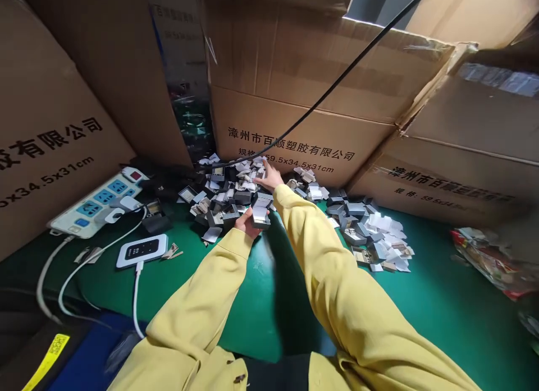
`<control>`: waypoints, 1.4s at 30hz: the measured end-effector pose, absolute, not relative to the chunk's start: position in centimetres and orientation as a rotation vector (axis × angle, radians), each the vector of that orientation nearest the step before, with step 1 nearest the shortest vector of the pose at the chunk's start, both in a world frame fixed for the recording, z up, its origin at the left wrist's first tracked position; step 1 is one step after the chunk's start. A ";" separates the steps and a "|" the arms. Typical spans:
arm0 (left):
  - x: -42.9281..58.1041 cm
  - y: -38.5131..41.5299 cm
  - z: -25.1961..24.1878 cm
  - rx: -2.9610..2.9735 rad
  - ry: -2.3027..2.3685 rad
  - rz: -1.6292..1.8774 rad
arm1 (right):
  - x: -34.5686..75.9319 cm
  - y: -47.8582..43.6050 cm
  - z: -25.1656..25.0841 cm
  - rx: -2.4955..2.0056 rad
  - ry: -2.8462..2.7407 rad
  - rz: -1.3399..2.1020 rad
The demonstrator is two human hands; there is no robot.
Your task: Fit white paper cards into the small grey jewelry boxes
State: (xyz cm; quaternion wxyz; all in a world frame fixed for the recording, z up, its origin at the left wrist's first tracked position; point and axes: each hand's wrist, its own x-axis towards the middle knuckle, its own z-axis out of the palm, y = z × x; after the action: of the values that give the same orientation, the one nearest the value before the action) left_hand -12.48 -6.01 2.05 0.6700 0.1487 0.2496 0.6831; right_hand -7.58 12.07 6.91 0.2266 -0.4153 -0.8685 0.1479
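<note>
My left hand (249, 225) grips a small dark grey box (261, 223) from below. The box's lid is raised, and a white piece (259, 212) shows in it. Farther forward, my right hand (270, 176) reaches over a pile of white paper pieces (248, 169). Its thumb and index finger are apart, close to the white pieces; whether they touch one is too small to tell. Around both hands lie several more small dark boxes (243, 197), some open, mixed with white inserts.
A second heap of dark boxes (356, 208) and white inserts (389, 239) lies to the right. Large cartons (303, 110) wall in the green table (248, 301). A power strip (101, 203) and a white device (142, 251) with cables sit left. A black cable (337, 82) hangs across.
</note>
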 end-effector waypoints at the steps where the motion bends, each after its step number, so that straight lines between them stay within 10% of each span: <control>1: -12.5 -6.0 2.0 0.336 0.562 1.535 | -7.6 12.1 6.4 -1.180 -2.399 0.418; 15: -11.9 -6.6 1.7 0.444 0.397 1.364 | 4.2 6.2 8.7 -1.019 -2.377 0.499; 30: -11.2 -6.7 1.5 0.411 0.555 1.245 | 11.2 -2.5 0.0 -0.941 -2.471 0.050; 42: -9.1 -6.7 2.3 0.345 0.720 1.101 | 9.2 -5.3 1.4 -1.760 -2.232 0.368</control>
State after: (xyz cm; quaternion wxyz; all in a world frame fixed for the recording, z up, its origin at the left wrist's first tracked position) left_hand -9.13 -6.75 2.30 0.7776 0.1594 0.3329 0.5090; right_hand 9.17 -5.30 1.40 0.1374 -0.6083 -0.7713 0.1272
